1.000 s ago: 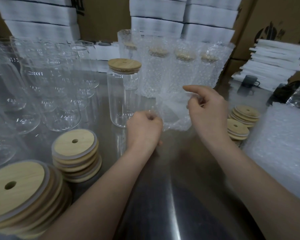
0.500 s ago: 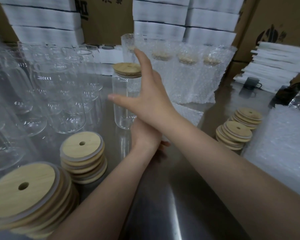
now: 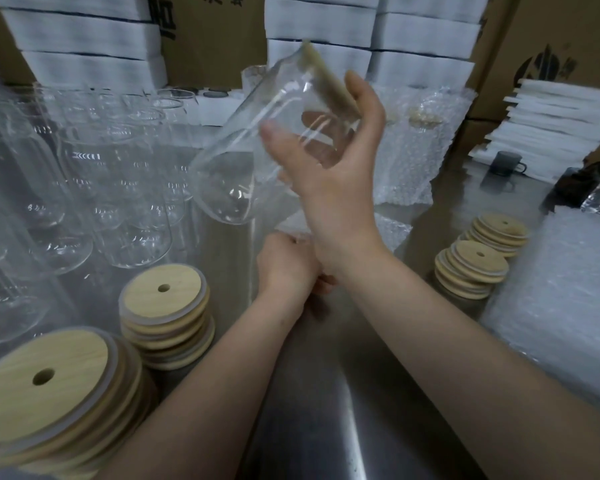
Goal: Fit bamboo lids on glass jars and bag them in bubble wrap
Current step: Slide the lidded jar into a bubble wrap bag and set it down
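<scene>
Jar (image 3: 243, 161) in the air, above the middle of the counter (image 3: 326, 410)! The right hand (image 3: 329, 174) is clamped round its upper half, thumb across the near side of the glass, fingers behind it and reaching up by the bamboo lid (image 3: 326, 77). It's clear glass, straight-sided with a rounded base, and it's tilted hard: base down to the left, lidded mouth up to the right. The lid sits on the mouth, seen almost edge-on, pale and blurred.

Down below, the left hand (image 3: 286, 263) is low over the counter, fingers curled tight, pinching the edge of a bubble-wrap bag (image 3: 390, 230) that lies flat toward the right. The right wrist crosses just above and hides part of that grip. Jar and bag are apart.

At the near-left corner stand two lid stacks (image 3: 165, 317), each top lid with a small hole and a pale ring round its rim. Two more right-side lid stacks (image 3: 471, 268) stand toward the right edge, beside a heap of bubble wrap (image 3: 561, 299). The left side is crowded with empty glasses (image 3: 118, 188), upright and lidless. Along the far edge is a row of wrapped jars (image 3: 423, 140), lids dim through the bubbles.
</scene>
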Demonstrator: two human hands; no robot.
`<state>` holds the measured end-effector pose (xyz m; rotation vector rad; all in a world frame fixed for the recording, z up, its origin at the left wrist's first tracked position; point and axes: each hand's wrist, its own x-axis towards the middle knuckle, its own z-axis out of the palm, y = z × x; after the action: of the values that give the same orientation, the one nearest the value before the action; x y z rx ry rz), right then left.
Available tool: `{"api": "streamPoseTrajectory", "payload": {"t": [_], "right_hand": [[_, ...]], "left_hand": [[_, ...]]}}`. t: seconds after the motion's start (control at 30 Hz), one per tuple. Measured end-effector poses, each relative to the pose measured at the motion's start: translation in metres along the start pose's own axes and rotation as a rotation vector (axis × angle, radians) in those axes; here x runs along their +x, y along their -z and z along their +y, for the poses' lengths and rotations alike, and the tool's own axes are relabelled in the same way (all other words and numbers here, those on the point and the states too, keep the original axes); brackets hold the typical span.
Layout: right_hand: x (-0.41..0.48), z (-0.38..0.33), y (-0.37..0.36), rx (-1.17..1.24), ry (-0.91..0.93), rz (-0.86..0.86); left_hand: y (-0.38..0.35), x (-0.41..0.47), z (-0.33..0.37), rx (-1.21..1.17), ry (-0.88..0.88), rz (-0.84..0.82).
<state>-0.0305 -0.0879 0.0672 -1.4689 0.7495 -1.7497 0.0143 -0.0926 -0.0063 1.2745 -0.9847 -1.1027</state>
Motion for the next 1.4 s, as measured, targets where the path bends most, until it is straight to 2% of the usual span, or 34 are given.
{"api": "streamPoseTrajectory", "payload": {"t": [0.1, 0.2, 0.3, 0.4, 0.53, 0.67, 0.9, 1.07, 1.23, 1.4], "right_hand": [[-0.007, -0.007, 0.006, 0.384, -0.314, 0.018], [-0.018, -0.005, 0.021, 0.511, -0.455, -0.009], [-0.017, -0.007, 0.036, 0.455, -0.403, -0.015], [-0.009, -0.009, 0.046, 0.325, -0.319, 0.015], [-0.001, -0.007, 0.058, 0.202, -0.248, 0.054], [0.006, -0.006, 0.066, 0.236, -0.258, 0.080], [0.016, -0.007, 0.079, 0.035, -0.344, -0.167], [0.019, -0.009, 0.081, -0.105, -0.301, -0.164], [0.020, -0.006, 0.080, -0.030, -0.311, -0.038], [0.021, -0.005, 0.083, 0.033, -0.317, 0.054]], "left_hand": [[-0.002, 0.002, 0.009, -0.017, -0.033, 0.037], [-0.004, 0.000, 0.011, 0.048, -0.086, 0.004], [0.002, -0.005, 0.005, -0.055, 0.005, -0.088], [0.003, -0.003, 0.007, -0.234, 0.091, -0.015], [-0.002, -0.003, 0.012, -0.158, 0.079, -0.011], [-0.002, 0.003, 0.014, -0.187, 0.146, 0.008], [-0.002, 0.006, 0.013, -0.272, 0.199, 0.070], [-0.003, 0.009, 0.008, -0.214, 0.147, 0.097], [-0.001, 0.009, 0.003, -0.194, 0.039, 0.077], [0.000, 0.012, -0.001, -0.114, -0.054, 0.127]]}}
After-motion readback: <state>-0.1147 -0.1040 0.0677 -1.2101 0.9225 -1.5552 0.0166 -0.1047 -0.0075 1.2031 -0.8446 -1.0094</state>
